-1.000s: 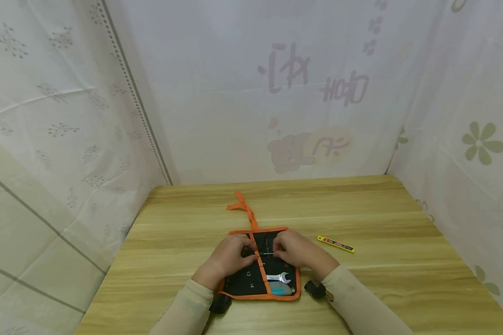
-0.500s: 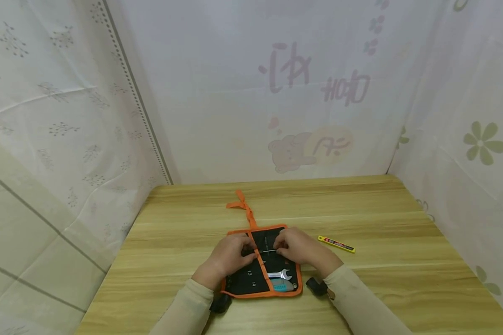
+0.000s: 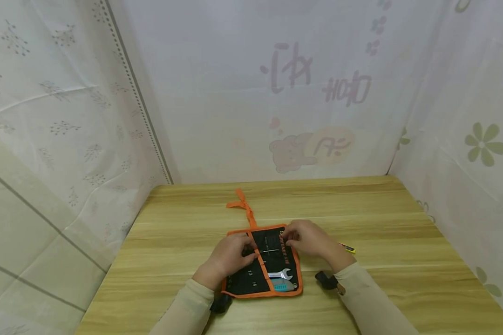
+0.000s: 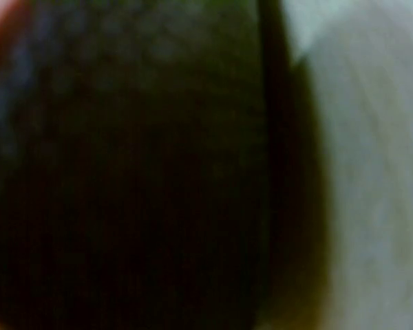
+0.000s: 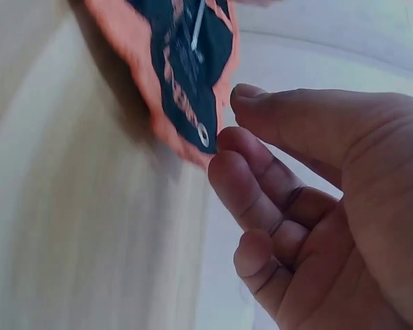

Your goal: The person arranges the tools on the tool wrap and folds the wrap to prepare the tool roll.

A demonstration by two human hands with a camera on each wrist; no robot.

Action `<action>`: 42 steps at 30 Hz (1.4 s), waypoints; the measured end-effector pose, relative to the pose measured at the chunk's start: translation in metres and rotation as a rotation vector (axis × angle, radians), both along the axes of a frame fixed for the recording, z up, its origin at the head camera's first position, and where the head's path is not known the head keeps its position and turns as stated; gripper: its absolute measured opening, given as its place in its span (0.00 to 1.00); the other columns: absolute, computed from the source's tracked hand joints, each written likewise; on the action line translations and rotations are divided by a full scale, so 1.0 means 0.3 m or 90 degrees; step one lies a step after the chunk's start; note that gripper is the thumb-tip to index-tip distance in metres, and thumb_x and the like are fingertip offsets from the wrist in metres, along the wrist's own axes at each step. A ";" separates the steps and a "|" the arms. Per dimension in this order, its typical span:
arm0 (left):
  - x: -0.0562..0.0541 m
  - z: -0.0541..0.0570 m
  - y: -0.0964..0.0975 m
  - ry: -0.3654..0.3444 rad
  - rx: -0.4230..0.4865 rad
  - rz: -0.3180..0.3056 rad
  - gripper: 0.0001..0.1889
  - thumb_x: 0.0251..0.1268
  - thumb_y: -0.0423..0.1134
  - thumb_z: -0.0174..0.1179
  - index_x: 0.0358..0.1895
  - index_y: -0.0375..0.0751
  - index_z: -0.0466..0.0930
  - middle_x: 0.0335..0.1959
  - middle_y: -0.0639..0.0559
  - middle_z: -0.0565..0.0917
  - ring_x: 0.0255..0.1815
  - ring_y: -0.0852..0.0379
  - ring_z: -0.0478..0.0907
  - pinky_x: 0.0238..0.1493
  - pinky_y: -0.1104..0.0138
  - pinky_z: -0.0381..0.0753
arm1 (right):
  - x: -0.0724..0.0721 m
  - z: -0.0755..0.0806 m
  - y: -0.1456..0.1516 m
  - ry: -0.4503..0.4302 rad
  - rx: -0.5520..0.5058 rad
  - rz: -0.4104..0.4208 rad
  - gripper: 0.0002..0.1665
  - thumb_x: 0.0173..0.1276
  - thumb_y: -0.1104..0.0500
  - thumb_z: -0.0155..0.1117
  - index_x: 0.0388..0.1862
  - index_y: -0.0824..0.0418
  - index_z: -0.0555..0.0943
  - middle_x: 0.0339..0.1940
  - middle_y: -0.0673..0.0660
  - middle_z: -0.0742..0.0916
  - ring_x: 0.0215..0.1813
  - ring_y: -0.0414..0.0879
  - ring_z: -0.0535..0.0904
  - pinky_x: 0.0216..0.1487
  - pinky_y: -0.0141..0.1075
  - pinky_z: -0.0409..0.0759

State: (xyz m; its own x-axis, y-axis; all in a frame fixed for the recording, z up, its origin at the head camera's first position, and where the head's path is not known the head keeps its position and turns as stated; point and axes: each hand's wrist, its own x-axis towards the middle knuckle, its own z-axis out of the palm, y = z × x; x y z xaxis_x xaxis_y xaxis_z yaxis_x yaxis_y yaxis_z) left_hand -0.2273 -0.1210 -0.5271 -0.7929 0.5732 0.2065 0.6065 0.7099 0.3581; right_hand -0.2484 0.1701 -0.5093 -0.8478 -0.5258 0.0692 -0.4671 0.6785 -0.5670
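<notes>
Black tool pouch (image 3: 276, 261) with orange trim, spread out on a wood-grain table (image 3: 201, 204), about midway between its left and right edges and well apart from its back edge. Orange strap (image 3: 248, 211) running from the pouch's far edge toward the table's back edge. Left hand (image 3: 230, 254) over the left part of the pouch, thumb and fingers bent, tips at the orange band (image 3: 264, 271) down its middle; pinching or merely touching, impossible to tell. Right hand (image 3: 306, 239) at the pouch's far right corner, fingers loosely curved, thumb apart from them, grasping nothing; contact with the corner unclear. Between the hands, a thin metal rod (image 3: 271, 251) pointing rightward from beside the band, across black cloth. Toward the pouch's near right corner, an open-ended wrench (image 3: 280, 274) and, just beside it, a teal and grey tool (image 3: 282, 285). Left of the band, white numerals (image 3: 250, 273), 13 and 14. Toward the table's right edge, a yellow strip (image 3: 349, 249), partly hidden behind the right arm. Pale sleeves (image 3: 188, 298) on both arms. Along the table's back and side edges, patterned pale cloth (image 3: 218, 116).
</notes>
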 end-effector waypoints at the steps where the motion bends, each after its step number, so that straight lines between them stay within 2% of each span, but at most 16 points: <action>1: 0.001 0.001 0.000 0.002 0.000 0.000 0.06 0.66 0.46 0.75 0.40 0.53 0.87 0.35 0.63 0.83 0.34 0.67 0.80 0.37 0.66 0.83 | -0.003 0.001 0.010 -0.002 0.001 -0.008 0.10 0.70 0.65 0.74 0.49 0.57 0.90 0.38 0.43 0.85 0.38 0.37 0.80 0.40 0.36 0.82; 8: 0.006 0.004 -0.002 0.015 -0.016 0.007 0.07 0.65 0.47 0.75 0.39 0.53 0.87 0.34 0.63 0.82 0.33 0.68 0.78 0.36 0.67 0.82 | -0.014 0.004 0.074 -0.025 0.010 -0.069 0.10 0.69 0.64 0.75 0.48 0.56 0.90 0.35 0.43 0.84 0.37 0.39 0.79 0.37 0.37 0.81; 12: 0.005 0.009 -0.002 0.011 -0.019 0.008 0.07 0.66 0.48 0.74 0.39 0.53 0.87 0.34 0.63 0.81 0.32 0.68 0.77 0.36 0.67 0.81 | -0.024 0.014 0.118 -0.018 0.010 -0.081 0.10 0.69 0.64 0.75 0.48 0.57 0.89 0.35 0.44 0.84 0.38 0.40 0.80 0.38 0.39 0.81; 19: -0.003 0.016 -0.010 -0.030 0.019 -0.004 0.05 0.70 0.45 0.71 0.43 0.52 0.88 0.38 0.59 0.81 0.35 0.64 0.78 0.39 0.65 0.81 | -0.033 0.032 0.203 -0.037 0.005 -0.094 0.11 0.69 0.64 0.75 0.49 0.61 0.88 0.36 0.47 0.85 0.38 0.42 0.79 0.40 0.41 0.81; 23: -0.008 0.014 -0.015 -0.029 0.024 0.006 0.03 0.74 0.43 0.67 0.45 0.53 0.89 0.41 0.59 0.82 0.40 0.60 0.80 0.45 0.61 0.83 | -0.033 0.041 0.246 -0.049 0.024 -0.110 0.10 0.70 0.64 0.74 0.49 0.61 0.88 0.35 0.47 0.84 0.37 0.43 0.79 0.39 0.41 0.81; 28: -0.012 0.008 -0.015 -0.006 0.005 0.011 0.07 0.78 0.41 0.63 0.49 0.54 0.89 0.45 0.60 0.84 0.50 0.55 0.83 0.54 0.56 0.83 | -0.031 0.047 0.290 -0.083 0.036 -0.121 0.05 0.70 0.65 0.72 0.43 0.58 0.88 0.34 0.48 0.85 0.36 0.43 0.79 0.40 0.41 0.80; 31: -0.013 0.003 -0.017 0.002 -0.009 0.017 0.09 0.79 0.39 0.61 0.50 0.55 0.90 0.45 0.60 0.84 0.47 0.57 0.83 0.51 0.57 0.84 | -0.030 0.045 0.314 -0.101 0.034 -0.113 0.05 0.68 0.66 0.73 0.40 0.58 0.87 0.33 0.48 0.85 0.36 0.43 0.79 0.40 0.42 0.80; 36: -0.016 -0.004 -0.024 0.011 -0.022 0.026 0.11 0.81 0.38 0.59 0.51 0.57 0.90 0.39 0.61 0.79 0.35 0.63 0.75 0.40 0.64 0.81 | -0.025 0.045 0.375 -0.112 0.056 -0.127 0.07 0.66 0.63 0.76 0.35 0.56 0.84 0.31 0.48 0.84 0.34 0.44 0.78 0.38 0.41 0.78; 39: -0.019 -0.007 -0.030 0.019 -0.022 0.022 0.10 0.80 0.38 0.60 0.50 0.58 0.90 0.37 0.62 0.75 0.32 0.64 0.72 0.37 0.65 0.80 | -0.015 0.051 0.417 -0.133 0.067 -0.146 0.10 0.62 0.63 0.78 0.32 0.57 0.82 0.28 0.50 0.81 0.32 0.45 0.76 0.34 0.40 0.76; 42: -0.020 -0.008 -0.035 0.025 -0.018 0.014 0.08 0.78 0.38 0.63 0.48 0.58 0.89 0.37 0.62 0.75 0.33 0.64 0.74 0.38 0.65 0.81 | -0.001 0.058 0.450 -0.169 0.064 -0.147 0.13 0.59 0.63 0.80 0.31 0.58 0.81 0.26 0.51 0.80 0.30 0.46 0.75 0.33 0.40 0.75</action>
State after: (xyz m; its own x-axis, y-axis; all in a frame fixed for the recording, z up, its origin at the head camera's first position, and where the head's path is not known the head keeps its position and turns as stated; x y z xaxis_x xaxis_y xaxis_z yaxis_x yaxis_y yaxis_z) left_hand -0.2334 -0.1314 -0.5294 -0.7974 0.5614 0.2214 0.6034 0.7334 0.3132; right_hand -0.2489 0.3050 -0.4918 -0.9266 -0.3112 -0.2110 -0.1407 0.8074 -0.5729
